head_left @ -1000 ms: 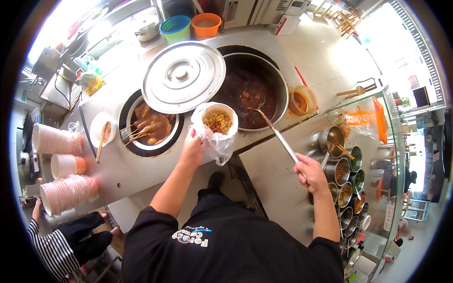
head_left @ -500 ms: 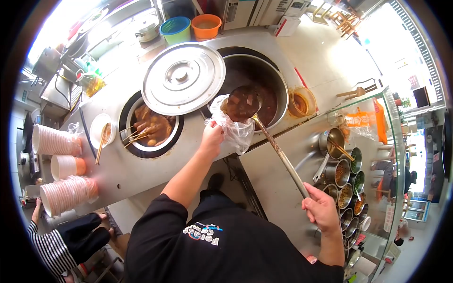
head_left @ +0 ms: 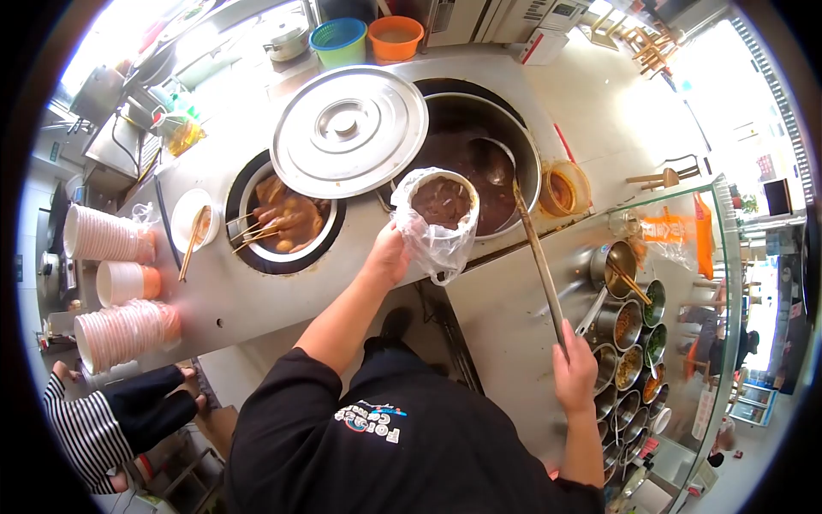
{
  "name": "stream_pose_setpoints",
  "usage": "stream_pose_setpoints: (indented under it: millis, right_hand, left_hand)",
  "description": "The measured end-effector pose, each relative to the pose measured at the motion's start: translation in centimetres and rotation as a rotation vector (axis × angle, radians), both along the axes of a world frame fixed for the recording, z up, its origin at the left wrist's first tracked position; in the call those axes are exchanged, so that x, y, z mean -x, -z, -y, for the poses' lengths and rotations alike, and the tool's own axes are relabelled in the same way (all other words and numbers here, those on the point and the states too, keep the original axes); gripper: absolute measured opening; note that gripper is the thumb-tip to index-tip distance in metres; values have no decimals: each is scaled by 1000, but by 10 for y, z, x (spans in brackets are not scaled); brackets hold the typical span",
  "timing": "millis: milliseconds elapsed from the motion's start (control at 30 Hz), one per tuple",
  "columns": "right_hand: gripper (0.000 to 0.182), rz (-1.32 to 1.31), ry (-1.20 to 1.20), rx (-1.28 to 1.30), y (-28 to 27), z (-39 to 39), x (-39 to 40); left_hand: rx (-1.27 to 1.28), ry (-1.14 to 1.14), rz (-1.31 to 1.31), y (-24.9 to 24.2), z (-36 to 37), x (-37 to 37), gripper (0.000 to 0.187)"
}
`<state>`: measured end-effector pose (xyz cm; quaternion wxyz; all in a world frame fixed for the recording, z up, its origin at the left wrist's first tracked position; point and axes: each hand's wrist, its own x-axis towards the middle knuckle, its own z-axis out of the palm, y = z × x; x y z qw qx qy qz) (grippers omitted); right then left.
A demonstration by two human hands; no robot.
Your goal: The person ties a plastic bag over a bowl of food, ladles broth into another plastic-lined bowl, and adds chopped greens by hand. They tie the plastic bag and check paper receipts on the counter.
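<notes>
My left hand (head_left: pixel 392 255) holds a bowl lined with a clear plastic bag (head_left: pixel 437 244) at the near edge of a big pot. Dark brown soup with chunks (head_left: pixel 441 203) fills the bowl. My right hand (head_left: pixel 574 364) is closed around the long handle of a ladle (head_left: pixel 538 248). The ladle's head dips into the dark broth of the large steel pot (head_left: pixel 533 158). A round steel lid (head_left: pixel 300 154) covers the pot's left part. Further left, a smaller pot (head_left: pixel 321 240) holds brown food and skewers.
Stacked paper bowls (head_left: pixel 111 236) stand at the left, beside a white bowl with chopsticks (head_left: pixel 193 224). Several steel containers of toppings (head_left: pixel 627 324) line the right counter by a glass screen (head_left: pixel 728 283). A person in a striped top (head_left: pixel 90 433) is at lower left.
The ladle has moved from over the bowl back into the pot, to the right. The bowl now shows full of brown soup, and my left hand still holds it.
</notes>
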<state>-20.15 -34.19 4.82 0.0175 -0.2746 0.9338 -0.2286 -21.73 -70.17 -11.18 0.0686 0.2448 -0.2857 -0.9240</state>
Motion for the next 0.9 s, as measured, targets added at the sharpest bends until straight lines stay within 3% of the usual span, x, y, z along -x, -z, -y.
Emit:
stream_pose_setpoints:
  millis: [100, 200, 267, 400, 467, 500, 567, 633, 700, 833, 900]
  right_hand:
    - [48, 12, 0, -87, 38, 14, 38]
    - [48, 19, 25, -176, 76, 32, 68]
    - [49, 50, 41, -337, 87, 48, 83]
    - [48, 89, 19, -338, 115, 64, 109]
    - [45, -7, -123, -2, 144, 58, 124]
    - [45, -7, -119, -3, 135, 60, 126]
    - [44, 868, 276, 305, 90, 71, 124]
    - [45, 912, 317, 388, 71, 58, 117]
    - [46, 951, 357, 472, 51, 42, 109]
    - [49, 1051, 421, 580, 8, 23, 87]
    - [49, 1064, 449, 608, -12, 17, 74]
  left_hand:
    - [-13, 19, -17, -12, 4, -3, 26]
    - [-60, 37, -120, 25, 16, -6, 32]
    - [-55, 15, -99, 15, 18, -7, 31]
    - [-66, -43, -121, 11, 22, -14, 29]
    - [-24, -56, -90, -2, 21, -16, 22]
    - [20, -73, -60, -6, 21, -17, 16]
    - [24, -73, -59, -5, 24, -19, 16]
    - [21, -77, -57, 5, 29, -22, 15]
    - [-33, -62, -95, 24, 35, -23, 27]
    - [-20, -72, -16, 10, 30, -16, 29]
    - [42, -62, 34, 1, 25, -12, 15]
